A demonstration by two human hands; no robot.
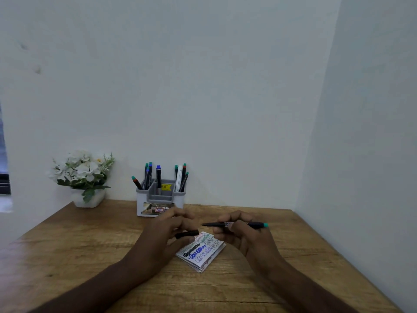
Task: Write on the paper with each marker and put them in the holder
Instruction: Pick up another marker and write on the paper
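Observation:
My right hand (239,233) holds a black marker (252,224) with a green end, lying level, its bare tip pointing left. My left hand (167,233) pinches the marker's black cap (187,234), a short gap from the tip. Below and between the hands lies a folded paper (203,251) covered with scribbles in blue, black, green and red. A grey holder (160,199) stands at the back of the table against the wall, with several markers upright in its left, middle and right compartments.
The wooden table (90,245) meets a white wall behind and another wall on the right. A white pot of white flowers (84,177) stands at the back left corner, left of the holder.

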